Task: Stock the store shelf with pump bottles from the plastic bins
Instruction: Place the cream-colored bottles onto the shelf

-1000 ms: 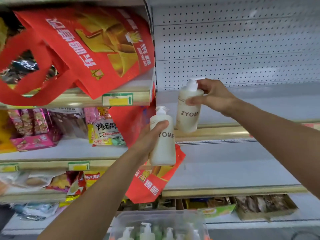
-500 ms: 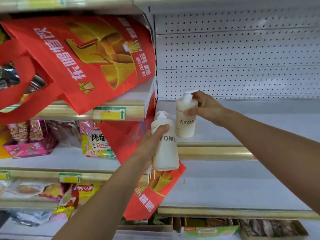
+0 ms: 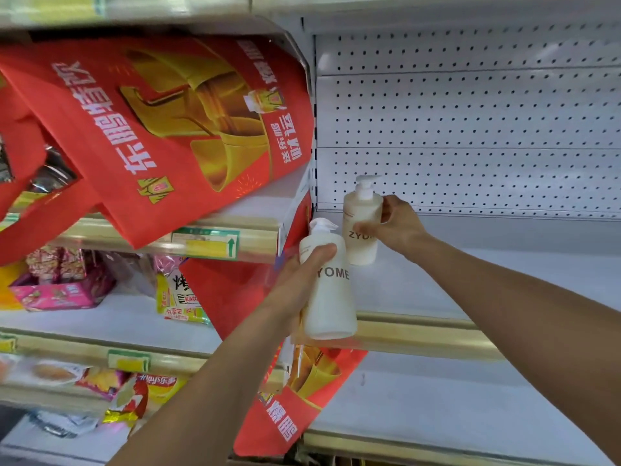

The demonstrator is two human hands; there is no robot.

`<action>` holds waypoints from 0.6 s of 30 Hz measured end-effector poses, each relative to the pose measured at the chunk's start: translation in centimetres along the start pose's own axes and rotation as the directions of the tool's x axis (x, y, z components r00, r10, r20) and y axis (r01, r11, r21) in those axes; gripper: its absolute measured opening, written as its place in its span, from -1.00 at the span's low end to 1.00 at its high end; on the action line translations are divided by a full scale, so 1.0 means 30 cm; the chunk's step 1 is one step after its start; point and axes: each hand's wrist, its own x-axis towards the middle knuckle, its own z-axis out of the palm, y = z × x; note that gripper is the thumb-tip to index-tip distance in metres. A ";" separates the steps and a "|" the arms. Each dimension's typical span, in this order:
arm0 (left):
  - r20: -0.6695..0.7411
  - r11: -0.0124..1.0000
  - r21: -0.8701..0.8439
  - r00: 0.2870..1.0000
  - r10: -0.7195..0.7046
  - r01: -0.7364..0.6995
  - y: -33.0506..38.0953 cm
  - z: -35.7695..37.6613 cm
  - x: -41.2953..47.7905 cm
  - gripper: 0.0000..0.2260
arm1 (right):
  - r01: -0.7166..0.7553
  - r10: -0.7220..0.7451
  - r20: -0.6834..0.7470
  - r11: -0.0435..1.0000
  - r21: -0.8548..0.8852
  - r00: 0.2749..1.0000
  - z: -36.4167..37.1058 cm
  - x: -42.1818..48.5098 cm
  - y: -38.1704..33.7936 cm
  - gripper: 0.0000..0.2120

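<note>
A white perforated back panel (image 3: 470, 129) closed the rear of the right-hand bay. Below it ran the white shelf (image 3: 504, 280), edged at the front by a gold rail (image 3: 420, 334). In the adjoining bay on the left, a large red printed bag (image 3: 168, 129) lay tilted over the upper level, its lower corner hanging past a green and yellow price label (image 3: 208, 242). Snack packets (image 3: 178, 297) occupied the level beneath. The rear pump bottle (image 3: 361, 240), cream with dark lettering, stood upright over the shelf's rear left corner, just beside the bay divider; whether its base touched the surface could not be told. The right hand (image 3: 403, 230) gripped it at mid-body, fingers (image 3: 389, 210) on the far side and thumb across the lettering. The front pump bottle (image 3: 331, 304), of the same type, was held upright ahead of the gold rail, off the shelf and just in front of the rear bottle. The left hand (image 3: 299, 280) held it, with its thumb (image 3: 324, 252) curled over the upper body and its fingers hidden behind the bottle.
</note>
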 end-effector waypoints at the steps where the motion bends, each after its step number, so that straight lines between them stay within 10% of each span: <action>1: -0.006 1.000 -0.006 1.000 0.001 -0.001 0.005 0.002 0.013 -0.52 | -0.011 0.011 0.001 1.000 -0.005 1.000 0.005 0.031 0.003 -0.49; 14: -0.002 0.994 -0.082 0.997 -0.078 0.077 0.016 0.040 0.074 -0.56 | -0.057 0.056 0.009 0.996 0.065 0.998 0.012 0.172 0.033 -0.34; 18: 0.010 0.993 -0.119 1.000 -0.011 0.012 0.007 0.046 0.067 -0.59 | -0.089 0.083 0.049 0.984 0.152 0.995 -0.050 0.018 -0.011 -0.60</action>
